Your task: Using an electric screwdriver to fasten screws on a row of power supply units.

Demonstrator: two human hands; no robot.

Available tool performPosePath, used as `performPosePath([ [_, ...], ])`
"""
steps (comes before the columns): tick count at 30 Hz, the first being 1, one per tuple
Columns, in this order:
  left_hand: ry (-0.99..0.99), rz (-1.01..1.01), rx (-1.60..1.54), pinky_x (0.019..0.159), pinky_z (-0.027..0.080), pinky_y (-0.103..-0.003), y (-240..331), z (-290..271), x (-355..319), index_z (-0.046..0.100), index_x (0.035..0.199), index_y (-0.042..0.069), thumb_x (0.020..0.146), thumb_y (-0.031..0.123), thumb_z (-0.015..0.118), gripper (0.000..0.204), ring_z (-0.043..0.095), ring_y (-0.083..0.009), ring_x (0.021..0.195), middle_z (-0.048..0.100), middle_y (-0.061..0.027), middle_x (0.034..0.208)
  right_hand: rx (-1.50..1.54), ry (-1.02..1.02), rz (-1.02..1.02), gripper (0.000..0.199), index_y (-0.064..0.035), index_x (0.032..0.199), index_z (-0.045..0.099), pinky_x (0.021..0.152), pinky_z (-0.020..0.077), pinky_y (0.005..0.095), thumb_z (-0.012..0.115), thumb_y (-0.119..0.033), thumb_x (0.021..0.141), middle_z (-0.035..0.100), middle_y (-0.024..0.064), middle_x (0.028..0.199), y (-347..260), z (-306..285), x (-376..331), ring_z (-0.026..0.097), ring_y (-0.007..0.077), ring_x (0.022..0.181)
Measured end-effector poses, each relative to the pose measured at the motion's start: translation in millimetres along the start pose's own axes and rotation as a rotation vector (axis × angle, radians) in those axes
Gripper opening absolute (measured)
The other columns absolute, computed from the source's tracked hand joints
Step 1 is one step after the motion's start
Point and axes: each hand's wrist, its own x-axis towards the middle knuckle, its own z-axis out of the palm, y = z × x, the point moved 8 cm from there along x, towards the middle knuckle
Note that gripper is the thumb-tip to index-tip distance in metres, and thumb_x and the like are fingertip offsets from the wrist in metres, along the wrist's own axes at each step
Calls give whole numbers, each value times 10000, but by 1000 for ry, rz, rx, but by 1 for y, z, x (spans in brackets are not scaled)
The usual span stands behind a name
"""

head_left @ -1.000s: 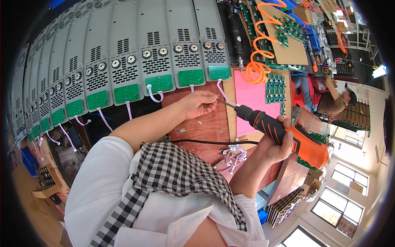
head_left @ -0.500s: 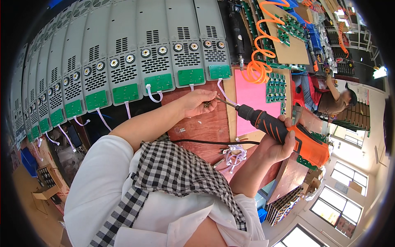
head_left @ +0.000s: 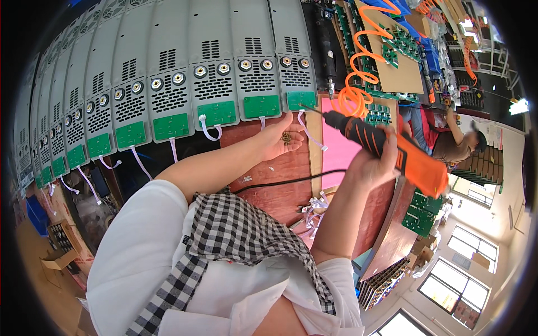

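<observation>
To work well here, we should align the bit (head_left: 311, 110) square to the green board (head_left: 301, 100) before pressing; a slanted bit would probably slip. The bit's tip lies at the lower edge of the rightmost board; we cannot tell whether they touch. Our right hand (head_left: 374, 162) wraps the orange-and-black driver (head_left: 365, 135), forearm rising steeply. Our left hand (head_left: 276, 140) lies palm up below the board, fingers loosely spread, cradling small screws (head_left: 286, 138).

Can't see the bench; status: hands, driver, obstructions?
Left hand open, small metal parts in palm. Right hand gripping power driver. Bit overlaps green board on rightmost grey panel; white cable dangling nearby.
</observation>
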Motion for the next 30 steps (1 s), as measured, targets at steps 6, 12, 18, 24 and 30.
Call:
performPosePath([
  [6,115,70,7,593,420,-262,-1,-19,33,517,786,61,828,451,405,408,504,-143,642,526,-53,689,-28,-73,56,317,20,939,415,688,480,318,556,57,658,481,140,1018,39,38,8,540,186,740],
  [12,124,273,-29,601,379,-234,16,-21,32,517,784,101,847,325,451,242,459,-106,625,493,-5,688,-75,-183,76,336,29,949,395,667,486,325,558,53,657,485,151,999,46,49,12,542,188,729],
  [18,173,311,-138,637,377,-246,16,-21,31,523,724,92,826,307,500,239,450,-113,642,499,-7,676,-191,-316,40,317,34,945,412,699,471,328,546,59,659,494,154,975,39,75,1,541,181,742],
  [24,162,302,-143,625,381,-233,13,-22,32,538,743,83,830,287,496,225,462,-111,659,511,-14,701,-175,-286,-10,354,11,963,387,730,450,334,528,87,648,494,152,963,35,81,-15,532,183,760],
  [30,152,341,-142,647,380,-241,16,-24,33,530,751,77,821,306,509,240,453,-101,645,507,-9,683,-270,-334,16,221,36,843,464,673,440,287,559,52,644,526,109,849,46,99,-4,519,148,697],
])
